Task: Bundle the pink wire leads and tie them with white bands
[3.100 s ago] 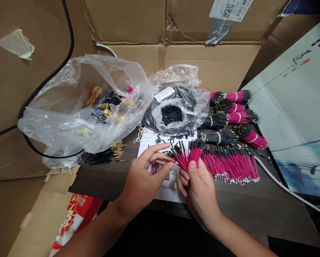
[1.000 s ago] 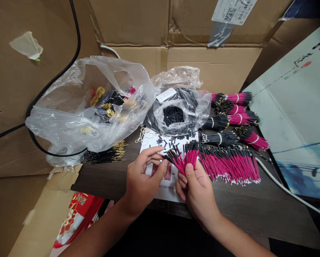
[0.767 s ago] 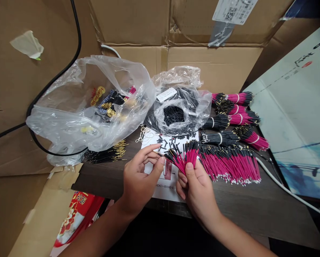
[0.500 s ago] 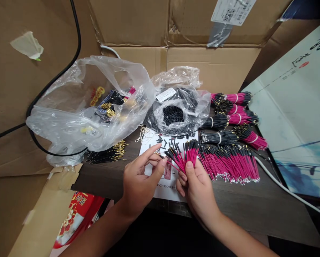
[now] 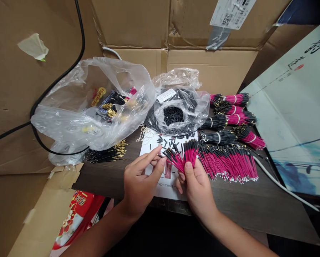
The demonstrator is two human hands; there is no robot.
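My right hand (image 5: 198, 182) is closed round the lower part of a fanned bunch of pink wires (image 5: 179, 162) with black sleeves on their upper ends. To its left, my left hand (image 5: 141, 178) is curled in a loose pinch at the edge of the fan. The black end of one pink wire lies between its thumb and fingers; the exact contact is partly hidden. Below the hands is a white printed sheet (image 5: 162, 192), with loose black sleeves (image 5: 173, 141) scattered on its upper part.
An opened plastic bag of black sleeves (image 5: 173, 116) stands behind the sheet. Pink wires (image 5: 229, 164) lie in a row at right, with tied bundles (image 5: 218, 137) behind. At left are a clear bag (image 5: 76, 107) and gold-tipped black wires (image 5: 108, 153). Cardboard (image 5: 210, 67) walls the back.
The gold tip and single stretched wire seen at my left fingers are no longer distinct; the wire's black end now sits closer to the fan. My right hand keeps its hold. The view shifts slightly.
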